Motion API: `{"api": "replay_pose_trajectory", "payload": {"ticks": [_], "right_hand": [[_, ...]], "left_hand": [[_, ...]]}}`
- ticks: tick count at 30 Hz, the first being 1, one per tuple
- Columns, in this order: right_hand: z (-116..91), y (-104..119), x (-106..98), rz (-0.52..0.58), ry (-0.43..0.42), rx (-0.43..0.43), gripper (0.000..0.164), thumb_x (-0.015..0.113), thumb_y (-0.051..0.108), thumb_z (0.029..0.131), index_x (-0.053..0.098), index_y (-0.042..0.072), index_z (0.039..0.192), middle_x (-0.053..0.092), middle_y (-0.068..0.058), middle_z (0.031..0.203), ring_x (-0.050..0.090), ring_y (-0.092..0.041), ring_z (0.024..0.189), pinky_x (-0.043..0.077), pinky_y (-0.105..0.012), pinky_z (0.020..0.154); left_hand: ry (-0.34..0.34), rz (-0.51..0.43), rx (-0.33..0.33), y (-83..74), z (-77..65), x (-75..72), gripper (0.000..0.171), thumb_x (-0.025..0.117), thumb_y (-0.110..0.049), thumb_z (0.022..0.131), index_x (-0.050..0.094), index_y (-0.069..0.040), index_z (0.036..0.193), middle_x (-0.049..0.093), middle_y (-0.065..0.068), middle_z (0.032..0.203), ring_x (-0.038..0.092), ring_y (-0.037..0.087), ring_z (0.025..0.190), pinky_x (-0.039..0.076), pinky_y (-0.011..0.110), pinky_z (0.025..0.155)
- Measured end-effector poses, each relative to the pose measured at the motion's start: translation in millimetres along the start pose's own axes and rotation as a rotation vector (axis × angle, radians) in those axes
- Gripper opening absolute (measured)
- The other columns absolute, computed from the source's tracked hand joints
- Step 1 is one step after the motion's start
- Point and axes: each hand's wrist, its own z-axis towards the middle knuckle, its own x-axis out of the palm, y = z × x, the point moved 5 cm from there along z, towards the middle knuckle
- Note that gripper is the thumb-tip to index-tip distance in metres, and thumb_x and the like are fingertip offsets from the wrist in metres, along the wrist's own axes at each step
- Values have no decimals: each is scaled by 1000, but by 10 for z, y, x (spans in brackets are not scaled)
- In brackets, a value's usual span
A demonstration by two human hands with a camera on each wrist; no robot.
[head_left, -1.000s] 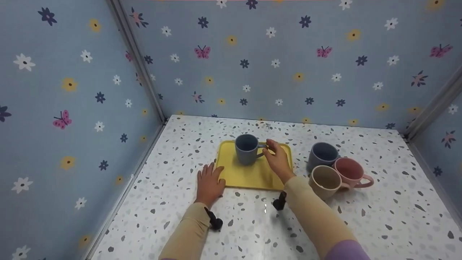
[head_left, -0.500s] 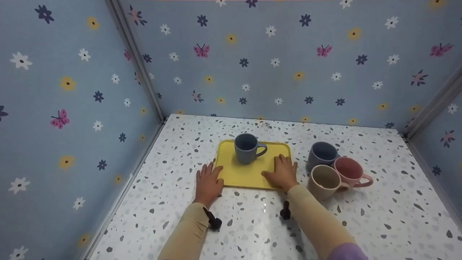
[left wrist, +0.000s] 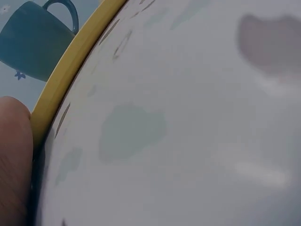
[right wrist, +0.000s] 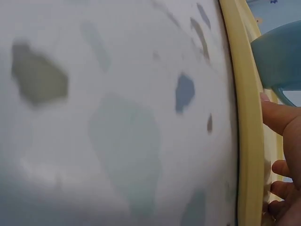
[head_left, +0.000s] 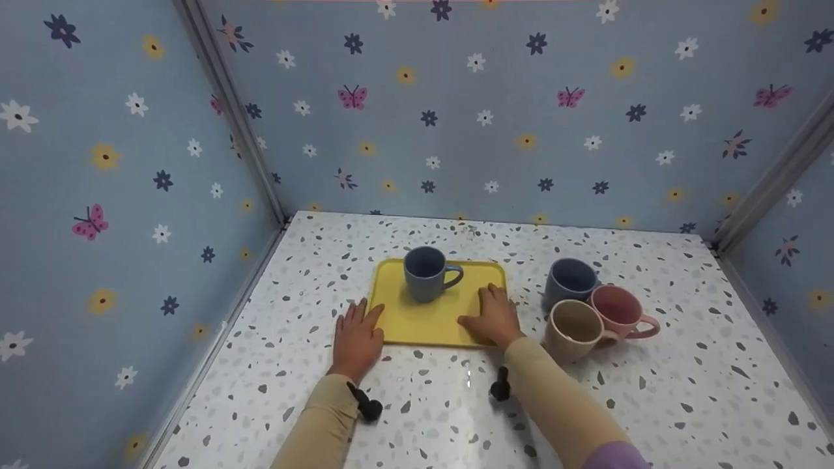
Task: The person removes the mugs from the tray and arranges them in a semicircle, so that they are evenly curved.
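A yellow tray lies on the speckled table, with a blue-grey mug upright on its back left part, handle to the right. My left hand rests at the tray's left edge, fingers extended; in the left wrist view its thumb is right at the yellow rim. At the tray's right side lies my right hand, fingers spread near the right rim and thumb reaching over the tray. The right wrist view has that thumb against the rim, the mug beyond.
Right of the tray, three more mugs stand close together: a blue-grey one, a beige one and a pink one. Flower-patterned walls bound the table at the back and both sides.
My right hand has left the mug's handle and come down onto the tray's right side. The tray, with the mug on it, has since slid slightly left, and both hands moved along with it.
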Motion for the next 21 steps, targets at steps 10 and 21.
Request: {"api": "replay_pose_trajectory", "payload": {"ticks": [10, 21], "right_hand": [[-48, 464, 270, -32, -10, -82, 91, 75, 54, 84, 40, 4, 153, 26, -20, 163, 19, -41, 152, 15, -54, 123], [-41, 763, 171, 307, -53, -96, 94, 79, 44, 86, 30, 10, 159, 35, -13, 161, 22, -34, 152, 13, -48, 124]], "left_hand": [[14, 13, -53, 434, -157, -249, 52, 40, -21, 101, 47, -21, 153, 27, 14, 165, 17, 39, 153, 6, 58, 122], [23, 22, -63, 469, -180, -270, 52, 40, -21, 100, 48, -20, 152, 28, 14, 165, 17, 38, 153, 6, 59, 122]]}}
